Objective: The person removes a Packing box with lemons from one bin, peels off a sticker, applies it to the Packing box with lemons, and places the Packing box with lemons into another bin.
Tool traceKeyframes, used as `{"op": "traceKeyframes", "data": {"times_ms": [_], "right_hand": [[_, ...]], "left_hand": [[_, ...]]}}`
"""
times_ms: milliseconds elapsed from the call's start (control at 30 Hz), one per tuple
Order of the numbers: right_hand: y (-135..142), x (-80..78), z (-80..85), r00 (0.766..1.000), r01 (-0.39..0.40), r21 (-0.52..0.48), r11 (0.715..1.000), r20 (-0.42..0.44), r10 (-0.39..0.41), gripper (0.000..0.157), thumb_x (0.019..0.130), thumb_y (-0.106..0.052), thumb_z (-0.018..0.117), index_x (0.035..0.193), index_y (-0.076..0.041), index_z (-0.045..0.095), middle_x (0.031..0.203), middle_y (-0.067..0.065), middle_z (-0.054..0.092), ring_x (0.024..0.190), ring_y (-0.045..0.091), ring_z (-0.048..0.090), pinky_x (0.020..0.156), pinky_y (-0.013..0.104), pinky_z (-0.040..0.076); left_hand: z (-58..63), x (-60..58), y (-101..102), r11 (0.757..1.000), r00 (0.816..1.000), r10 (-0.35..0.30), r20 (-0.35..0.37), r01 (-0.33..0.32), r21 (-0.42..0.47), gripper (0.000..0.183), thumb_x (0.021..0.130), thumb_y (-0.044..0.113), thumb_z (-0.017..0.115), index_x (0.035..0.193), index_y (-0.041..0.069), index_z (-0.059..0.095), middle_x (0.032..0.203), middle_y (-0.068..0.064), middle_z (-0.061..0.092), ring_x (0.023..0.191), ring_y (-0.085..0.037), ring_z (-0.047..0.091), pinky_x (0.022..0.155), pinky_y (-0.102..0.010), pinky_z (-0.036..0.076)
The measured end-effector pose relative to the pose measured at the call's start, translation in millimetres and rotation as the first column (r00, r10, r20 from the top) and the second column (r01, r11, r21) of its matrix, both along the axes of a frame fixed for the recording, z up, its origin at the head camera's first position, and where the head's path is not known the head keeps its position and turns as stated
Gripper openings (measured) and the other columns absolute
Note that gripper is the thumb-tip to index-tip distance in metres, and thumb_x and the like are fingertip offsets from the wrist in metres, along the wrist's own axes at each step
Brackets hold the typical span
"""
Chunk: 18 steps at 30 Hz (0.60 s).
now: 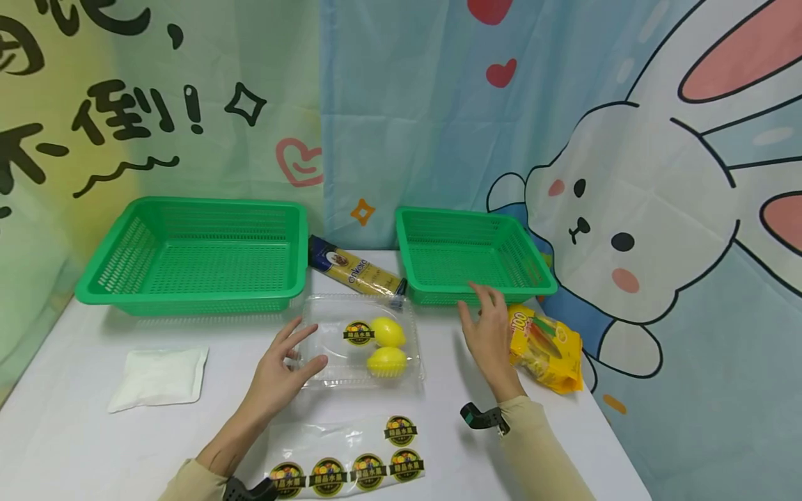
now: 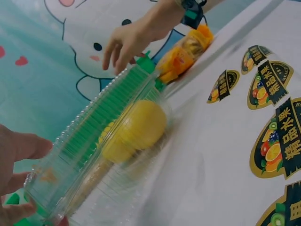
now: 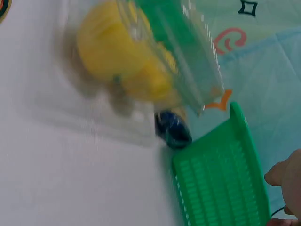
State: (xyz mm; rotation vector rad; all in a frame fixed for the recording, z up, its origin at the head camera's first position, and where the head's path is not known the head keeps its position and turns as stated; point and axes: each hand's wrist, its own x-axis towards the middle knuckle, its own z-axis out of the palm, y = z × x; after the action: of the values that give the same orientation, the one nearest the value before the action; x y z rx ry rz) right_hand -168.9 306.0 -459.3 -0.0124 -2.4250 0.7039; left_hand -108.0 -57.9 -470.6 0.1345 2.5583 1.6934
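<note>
A clear plastic clamshell box (image 1: 332,362) sits on the white table, its lid down. Two yellow, lemon-shaped fruits (image 1: 388,332) lie in its right part, and a round fruit label (image 1: 359,333) shows on the lid. My left hand (image 1: 283,369) is at the box's left edge, fingers spread and loosely bent; in the left wrist view the fingertips (image 2: 40,147) are beside that edge. My right hand (image 1: 487,334) hovers by the front rim of the smaller green basket (image 1: 413,278), fingers relaxed and holding nothing. Whether it touches the rim I cannot tell.
A larger green basket (image 1: 188,306) stands back left. A blue-and-gold packet (image 1: 357,268) lies between the baskets, a yellow bag (image 1: 545,348) at right. In front is a sheet of fruit labels (image 1: 351,445); a white pouch (image 1: 159,376) lies left. A printed curtain (image 1: 401,125) hangs behind.
</note>
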Motion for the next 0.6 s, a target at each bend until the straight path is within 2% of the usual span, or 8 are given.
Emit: {"op": "traceKeyframes", "data": {"times_ms": [233, 433, 600], "right_hand": [[24.4, -10.3, -4.2, 0.998, 0.022, 0.062, 0.998, 0.064, -0.026, 0.043, 0.099, -0.021, 0.074, 0.139, -0.009, 0.065, 0.142, 0.026, 0.057, 0.120, 0.048, 0.061, 0.080, 0.061, 0.055], [43.7, -16.1, -2.9, 0.984, 0.021, 0.093, 0.995, 0.174, -0.038, 0.042, 0.104, -0.027, 0.067, 0.142, -0.010, 0.063, 0.146, 0.025, 0.054, 0.127, 0.048, 0.058, 0.085, 0.062, 0.054], [52.5, -19.6, -0.5, 0.982, 0.034, 0.124, 0.992, 0.179, -0.056, 0.038, 0.104, -0.028, 0.066, 0.136, -0.008, 0.068, 0.143, 0.025, 0.057, 0.124, 0.048, 0.060, 0.088, 0.063, 0.053]], "left_hand": [[5.8, -2.7, -0.5, 1.000, 1.000, 0.016, 0.026, -0.015, -0.022, 0.057, 0.095, 0.020, 0.077, 0.149, 0.012, 0.059, 0.170, -0.008, 0.033, 0.107, -0.029, 0.058, 0.069, -0.027, 0.048], [6.9, -3.6, -1.2, 0.999, 0.998, 0.049, 0.037, -0.049, -0.006, 0.051, 0.095, 0.015, 0.076, 0.145, 0.013, 0.064, 0.167, -0.006, 0.038, 0.098, -0.021, 0.061, 0.065, -0.023, 0.048], [6.9, -4.4, -1.9, 0.998, 0.998, 0.055, 0.043, -0.055, 0.016, 0.049, 0.096, 0.013, 0.075, 0.143, 0.013, 0.065, 0.166, -0.006, 0.040, 0.095, -0.020, 0.061, 0.063, -0.022, 0.050]]}}
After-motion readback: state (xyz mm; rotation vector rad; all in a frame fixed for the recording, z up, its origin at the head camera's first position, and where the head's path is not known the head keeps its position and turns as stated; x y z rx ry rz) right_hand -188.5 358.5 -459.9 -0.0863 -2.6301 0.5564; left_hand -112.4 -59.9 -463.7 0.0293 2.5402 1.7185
